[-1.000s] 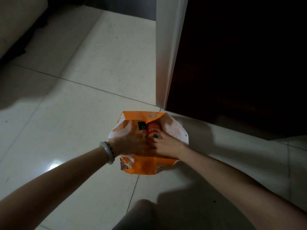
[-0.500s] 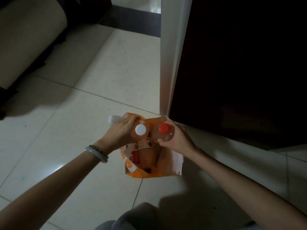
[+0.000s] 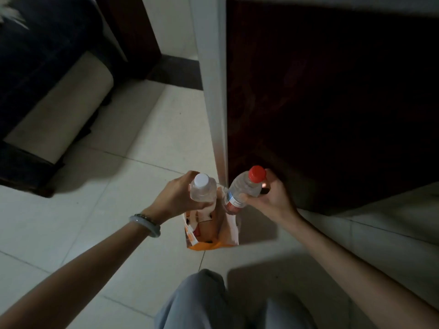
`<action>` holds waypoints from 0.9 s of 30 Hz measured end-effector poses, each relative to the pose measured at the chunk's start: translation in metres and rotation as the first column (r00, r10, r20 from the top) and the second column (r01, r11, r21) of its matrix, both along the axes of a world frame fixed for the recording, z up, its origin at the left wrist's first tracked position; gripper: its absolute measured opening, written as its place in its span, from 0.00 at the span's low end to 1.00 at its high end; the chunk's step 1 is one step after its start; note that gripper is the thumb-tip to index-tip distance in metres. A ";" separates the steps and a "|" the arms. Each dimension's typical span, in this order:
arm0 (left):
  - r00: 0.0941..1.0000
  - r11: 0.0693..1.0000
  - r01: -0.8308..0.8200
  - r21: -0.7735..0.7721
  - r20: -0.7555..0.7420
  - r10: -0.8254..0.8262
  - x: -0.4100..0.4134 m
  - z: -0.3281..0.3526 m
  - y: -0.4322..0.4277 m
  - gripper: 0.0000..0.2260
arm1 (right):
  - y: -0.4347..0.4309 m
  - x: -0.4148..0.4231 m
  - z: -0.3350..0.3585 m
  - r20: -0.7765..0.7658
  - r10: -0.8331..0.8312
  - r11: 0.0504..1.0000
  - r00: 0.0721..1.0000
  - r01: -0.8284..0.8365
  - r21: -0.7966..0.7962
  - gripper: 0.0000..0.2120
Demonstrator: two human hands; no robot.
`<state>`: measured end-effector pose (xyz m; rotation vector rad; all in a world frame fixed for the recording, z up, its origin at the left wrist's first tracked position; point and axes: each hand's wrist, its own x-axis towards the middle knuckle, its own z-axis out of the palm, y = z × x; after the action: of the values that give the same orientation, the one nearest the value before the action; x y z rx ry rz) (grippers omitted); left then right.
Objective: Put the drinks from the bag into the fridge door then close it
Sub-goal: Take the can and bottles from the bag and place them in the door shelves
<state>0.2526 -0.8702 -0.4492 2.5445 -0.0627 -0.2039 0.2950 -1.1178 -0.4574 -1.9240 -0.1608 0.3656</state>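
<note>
An orange and white bag (image 3: 211, 236) stands open on the tiled floor below my hands. My left hand (image 3: 177, 198) grips a clear bottle with a white cap (image 3: 203, 189), held above the bag. A clear bottle with a red cap (image 3: 244, 188), tilted to the right, is in my right hand (image 3: 270, 198). Both bottles are out of the bag. Behind them stands the fridge, with a white side edge (image 3: 213, 91) and a dark red front (image 3: 332, 103). More items show dimly inside the bag.
A dark sofa with a pale cushion (image 3: 61, 103) stands at the left on the floor. A dark wooden door frame (image 3: 133, 32) is at the back. My knees in grey trousers (image 3: 213, 302) are at the bottom edge.
Both hands have lifted the two bottles up out of the bag. A second ago they were reaching down inside it. The view has tilted upward.
</note>
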 end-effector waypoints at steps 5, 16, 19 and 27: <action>0.995 0.994 0.095 -0.050 -0.024 -0.097 -0.008 0.143 -0.036 0.30 | -0.037 -0.025 0.148 -0.043 -0.038 0.999 0.998 0.037 -0.018 0.24; 0.931 0.931 0.364 -0.002 0.002 -0.364 -0.008 0.421 -0.128 0.26 | -0.124 -0.102 0.442 0.036 -0.202 0.965 0.979 0.206 -0.160 0.25; 0.886 0.886 0.465 -0.002 -0.001 -0.465 0.001 0.468 -0.156 0.29 | -0.144 -0.119 0.492 0.059 -0.288 0.938 0.956 0.294 -0.185 0.26; 0.756 0.736 0.654 -0.176 0.144 -0.638 0.006 0.566 -0.242 0.30 | -0.197 -0.166 0.591 0.185 -0.490 0.842 0.852 0.518 -0.154 0.20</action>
<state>0.2583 -1.1120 0.1170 2.2090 -0.9651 -0.3479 0.1289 -1.3144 0.1338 -2.1010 0.3067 -0.1162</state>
